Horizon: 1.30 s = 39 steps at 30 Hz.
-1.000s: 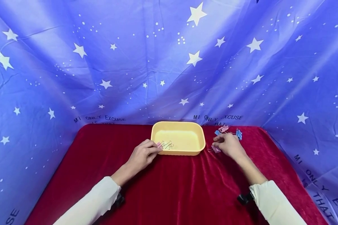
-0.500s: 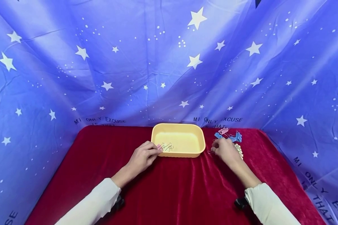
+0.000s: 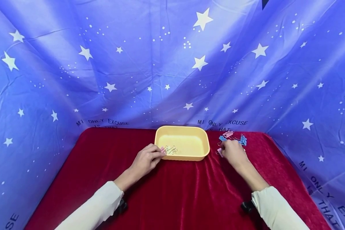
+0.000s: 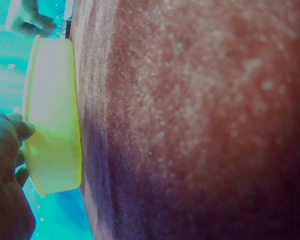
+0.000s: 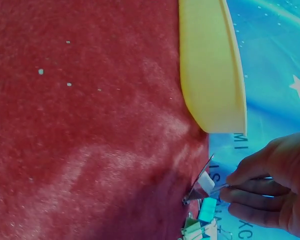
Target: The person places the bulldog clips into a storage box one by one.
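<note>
At the near left corner of a yellow plastic tray (image 3: 181, 157), my left hand (image 3: 145, 159) pinches the rim, its thumb against the wall in the left wrist view. Several binder clips (image 3: 171, 150) with wire handles lie inside the tray by that hand. Right of the tray, my right hand (image 3: 234, 153) pinches the wire handle of a pink binder clip (image 5: 206, 183), which looks pale in the right wrist view. This clip is low at the cloth, tilted. Cream clips (image 5: 194, 232) sit right beside it, mostly hidden by the hand in the head view.
Blue clips (image 3: 243, 140) and another pink clip (image 3: 227, 134) lie behind my right hand. Dark red velvet cloth (image 3: 178, 198) covers the table. A blue curtain with white stars (image 3: 199, 62) hangs around its back and sides.
My right hand has come down over the pink clip, then shifted slightly to the right; its fingers now pinch the clip's handle. The left hand stays on the tray's rim.
</note>
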Available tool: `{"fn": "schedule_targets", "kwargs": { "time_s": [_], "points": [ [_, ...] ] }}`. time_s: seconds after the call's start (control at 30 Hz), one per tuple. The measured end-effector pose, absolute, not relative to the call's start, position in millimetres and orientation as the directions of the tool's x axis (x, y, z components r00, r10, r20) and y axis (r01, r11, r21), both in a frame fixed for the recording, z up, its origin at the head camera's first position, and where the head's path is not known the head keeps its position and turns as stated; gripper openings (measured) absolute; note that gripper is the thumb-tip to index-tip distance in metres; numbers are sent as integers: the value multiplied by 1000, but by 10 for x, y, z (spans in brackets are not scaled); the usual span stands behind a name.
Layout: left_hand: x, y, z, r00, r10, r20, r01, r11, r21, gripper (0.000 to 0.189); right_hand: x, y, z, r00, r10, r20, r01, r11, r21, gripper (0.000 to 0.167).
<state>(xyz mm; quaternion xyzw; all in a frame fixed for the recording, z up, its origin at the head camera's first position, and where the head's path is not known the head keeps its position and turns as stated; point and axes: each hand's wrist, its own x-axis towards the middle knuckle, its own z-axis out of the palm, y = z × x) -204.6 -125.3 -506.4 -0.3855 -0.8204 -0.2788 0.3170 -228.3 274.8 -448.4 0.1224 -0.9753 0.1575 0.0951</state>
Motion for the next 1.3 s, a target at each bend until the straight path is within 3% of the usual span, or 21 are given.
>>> {"fn": "schedule_targets", "kwargs": {
  "time_s": [0.27,0.57,0.87,1.3],
  "points": [
    [-2062,-1255,-5055,-522,459,719,801,554,229,21,-2355,2836,-4283,-979,-113,168,-178,877,-445,13],
    [-2076,-1247,-5093,-507,459,729,808,547,217,24,-2411,2717,-3930,-994,-1,109,-59,845,-531,21],
    [-2050,-1258,-5058,-501,455,736,808,551,209,24,-2493,2357,-3851,-989,-47,137,-115,831,-544,20],
    [-2051,-1255,-5073,-505,455,734,808,548,216,23,-2499,1684,-4178,-983,-167,79,-182,795,-579,17]
  ]
}}
